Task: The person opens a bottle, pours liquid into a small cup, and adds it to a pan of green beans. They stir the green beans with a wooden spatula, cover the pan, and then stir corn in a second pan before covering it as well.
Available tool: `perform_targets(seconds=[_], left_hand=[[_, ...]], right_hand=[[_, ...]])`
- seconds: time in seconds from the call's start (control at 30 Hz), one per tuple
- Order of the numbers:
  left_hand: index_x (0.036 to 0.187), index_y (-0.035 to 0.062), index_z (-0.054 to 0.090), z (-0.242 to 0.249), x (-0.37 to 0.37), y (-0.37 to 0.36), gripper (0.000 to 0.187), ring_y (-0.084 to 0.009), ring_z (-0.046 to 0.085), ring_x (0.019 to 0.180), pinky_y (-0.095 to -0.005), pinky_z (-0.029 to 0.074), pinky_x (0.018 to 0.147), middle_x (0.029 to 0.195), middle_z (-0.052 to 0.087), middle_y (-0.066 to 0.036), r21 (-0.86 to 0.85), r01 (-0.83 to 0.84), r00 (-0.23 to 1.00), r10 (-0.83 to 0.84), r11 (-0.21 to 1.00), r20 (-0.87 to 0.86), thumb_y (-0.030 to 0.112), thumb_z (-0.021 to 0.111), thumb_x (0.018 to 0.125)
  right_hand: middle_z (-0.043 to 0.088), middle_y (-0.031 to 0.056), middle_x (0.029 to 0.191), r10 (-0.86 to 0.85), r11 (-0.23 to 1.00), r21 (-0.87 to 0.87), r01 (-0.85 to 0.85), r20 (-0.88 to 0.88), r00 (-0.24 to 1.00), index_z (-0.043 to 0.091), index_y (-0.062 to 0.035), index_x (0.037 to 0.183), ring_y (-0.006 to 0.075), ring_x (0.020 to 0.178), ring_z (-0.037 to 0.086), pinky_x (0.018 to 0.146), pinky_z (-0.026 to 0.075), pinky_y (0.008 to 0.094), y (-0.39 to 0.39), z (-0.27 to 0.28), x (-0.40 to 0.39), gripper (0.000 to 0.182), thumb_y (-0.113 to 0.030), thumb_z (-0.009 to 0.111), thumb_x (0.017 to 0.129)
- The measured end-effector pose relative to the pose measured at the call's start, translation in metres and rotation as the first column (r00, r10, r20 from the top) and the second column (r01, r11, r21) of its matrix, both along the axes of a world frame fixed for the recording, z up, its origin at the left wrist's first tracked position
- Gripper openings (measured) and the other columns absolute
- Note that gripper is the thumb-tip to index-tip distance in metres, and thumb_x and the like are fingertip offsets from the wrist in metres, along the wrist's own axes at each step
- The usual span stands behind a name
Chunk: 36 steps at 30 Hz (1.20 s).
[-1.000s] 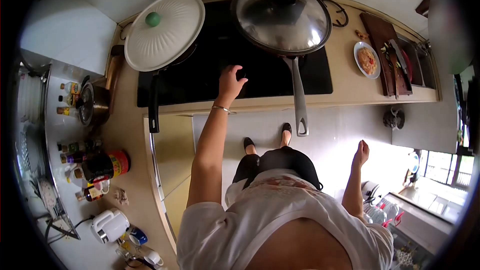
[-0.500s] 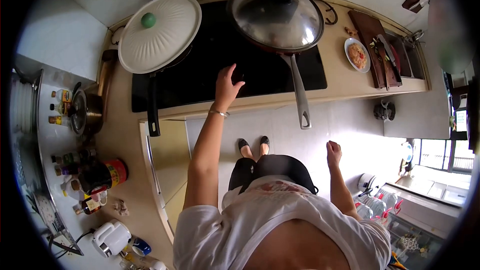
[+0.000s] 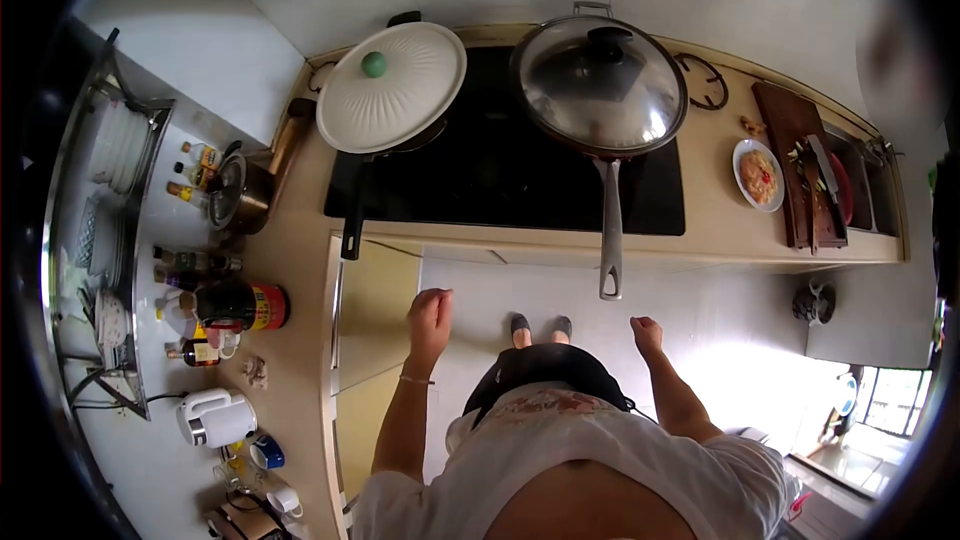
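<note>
My left hand (image 3: 430,323) hangs below the counter's front edge, its fingers curled in, with no object showing in it. On the other side of my body my right hand (image 3: 648,335) is also loosely closed, and nothing shows in it. Both stay apart from the cookware. A pan with a cream ribbed lid (image 3: 391,90) and green knob sits on the left of the black cooktop (image 3: 500,185). On the right stands a wok under a shiny metal lid (image 3: 598,90); its steel handle (image 3: 611,230) juts out over the counter edge.
A plate of food (image 3: 758,176) lies beside a dark cutting board (image 3: 790,155) with a knife (image 3: 823,165), near the sink (image 3: 872,190). Along the left counter stand a lidded pot (image 3: 245,195), several bottles, a large dark jar (image 3: 245,306) and a white appliance (image 3: 218,417).
My left hand has drawn back from above the cooktop, and its fingers have curled. My right hand has shifted slightly inward. The view has tilted up.
</note>
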State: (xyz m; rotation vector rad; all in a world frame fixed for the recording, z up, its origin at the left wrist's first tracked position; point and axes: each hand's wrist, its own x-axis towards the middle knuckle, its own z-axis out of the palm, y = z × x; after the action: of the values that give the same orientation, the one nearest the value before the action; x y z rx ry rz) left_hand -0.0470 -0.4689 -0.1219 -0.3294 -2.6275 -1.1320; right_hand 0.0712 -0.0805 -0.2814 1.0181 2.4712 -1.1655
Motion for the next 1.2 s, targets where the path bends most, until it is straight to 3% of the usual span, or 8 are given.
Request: perform_targets(seconds=[0.43, 0.47, 0.57, 0.67, 0.73, 0.83, 0.93, 1.2], left_hand=[[0.084, 0.003, 0.056, 0.076, -0.018, 0.005, 0.013, -0.0252, 0.055, 0.075, -0.0309, 0.046, 0.064, 0.084, 0.056, -0.01, -0.068, 0.048, 0.982, -0.06, 0.997, -0.181, 0.005, 0.056, 0.071], [0.085, 0.003, 0.057, 0.082, -0.024, -0.001, 0.014, -0.0251, 0.055, 0.075, -0.0305, 0.046, 0.064, 0.085, 0.056, -0.01, -0.058, 0.057, 0.98, -0.067, 0.997, -0.187, 0.004, 0.056, 0.071], [0.085, 0.0028, 0.057, 0.091, -0.041, -0.029, 0.015, -0.0249, 0.055, 0.076, -0.0304, 0.046, 0.064, 0.085, 0.056, -0.01, -0.029, 0.069, 0.979, -0.073, 0.997, -0.191, 0.005, 0.056, 0.071], [0.087, 0.0022, 0.056, 0.104, -0.059, -0.059, 0.015, -0.0253, 0.055, 0.076, -0.0295, 0.046, 0.065, 0.086, 0.056, -0.011, -0.013, 0.093, 0.976, -0.094, 0.996, -0.198, 0.004, 0.054, 0.072], [0.089, 0.002, 0.056, 0.109, -0.068, -0.079, 0.016, -0.0252, 0.054, 0.078, -0.0292, 0.045, 0.065, 0.089, 0.055, -0.012, -0.006, 0.072, 0.977, -0.072, 0.997, -0.202, 0.002, 0.052, 0.074], [0.094, -0.0013, 0.055, 0.101, -0.08, -0.101, 0.018, -0.0233, 0.054, 0.081, -0.0301, 0.045, 0.068, 0.092, 0.054, -0.013, 0.192, 0.136, 0.983, -0.107, 0.972, -0.152, 0.0, 0.046, 0.079], [0.093, -0.0056, 0.054, 0.095, -0.099, -0.118, 0.018, -0.0232, 0.054, 0.081, -0.0289, 0.046, 0.071, 0.09, 0.053, -0.017, 0.082, 0.216, 0.927, -0.178, 0.973, -0.329, 0.0, 0.04, 0.083], [0.097, -0.0052, 0.052, 0.104, -0.14, -0.121, 0.019, -0.0255, 0.054, 0.083, -0.0304, 0.044, 0.071, 0.094, 0.054, -0.016, 0.067, 0.187, 0.947, -0.161, 0.98, -0.278, 0.003, 0.041, 0.084]], right_hand=[[0.05, 0.0021, 0.056, -0.006, 0.991, -0.132, 0.01, 0.029, 1.0, 0.057, -0.0015, 0.073, 0.0103, 0.045, 0.045, 0.04, 0.038, 0.025, 0.012, -0.066, 0.014, 0.026, -0.028, 0.058, 0.072], [0.05, 0.0019, 0.057, 0.173, 0.982, -0.059, -0.181, -0.12, 0.978, 0.057, -0.0019, 0.073, 0.0102, 0.045, 0.044, 0.039, 0.038, 0.025, 0.024, -0.1, 0.027, 0.025, -0.027, 0.058, 0.072], [0.049, 0.0014, 0.056, -0.087, 0.987, -0.119, 0.104, 0.142, 0.986, 0.056, -0.002, 0.073, 0.0099, 0.045, 0.043, 0.039, 0.037, 0.0251, 0.005, -0.076, 0.023, 0.024, -0.026, 0.058, 0.072], [0.049, 0.0014, 0.056, -0.213, 0.971, -0.101, 0.215, 0.033, 0.977, 0.056, -0.0013, 0.073, 0.01, 0.045, 0.043, 0.039, 0.037, 0.0249, -0.026, -0.077, 0.028, 0.024, -0.026, 0.058, 0.071], [0.05, 0.0036, 0.056, -0.13, 0.991, -0.04, 0.13, -0.014, 0.991, 0.057, -0.001, 0.069, 0.0111, 0.045, 0.045, 0.041, 0.039, 0.0263, -0.054, -0.063, 0.023, 0.027, -0.028, 0.057, 0.071], [0.06, 0.0155, 0.077, -0.077, 0.995, 0.085, 0.061, 0.205, 0.976, 0.062, -0.0044, 0.08, 0.0294, 0.075, 0.057, 0.066, 0.044, 0.0381, -0.118, 0.032, -0.004, 0.038, -0.039, 0.051, 0.071], [0.059, 0.017, 0.076, -0.156, 0.98, 0.14, 0.143, 0.085, 0.984, 0.062, -0.0051, 0.079, 0.0306, 0.072, 0.057, 0.065, 0.045, 0.0376, -0.137, 0.049, -0.011, 0.032, -0.034, 0.051, 0.072], [0.056, 0.02, 0.081, -0.577, 0.717, 0.35, 0.602, -0.186, 0.795, 0.056, -0.0027, 0.079, 0.0355, 0.079, 0.052, 0.072, 0.042, 0.0422, -0.028, 0.084, 0.004, 0.023, -0.022, 0.045, 0.074]])
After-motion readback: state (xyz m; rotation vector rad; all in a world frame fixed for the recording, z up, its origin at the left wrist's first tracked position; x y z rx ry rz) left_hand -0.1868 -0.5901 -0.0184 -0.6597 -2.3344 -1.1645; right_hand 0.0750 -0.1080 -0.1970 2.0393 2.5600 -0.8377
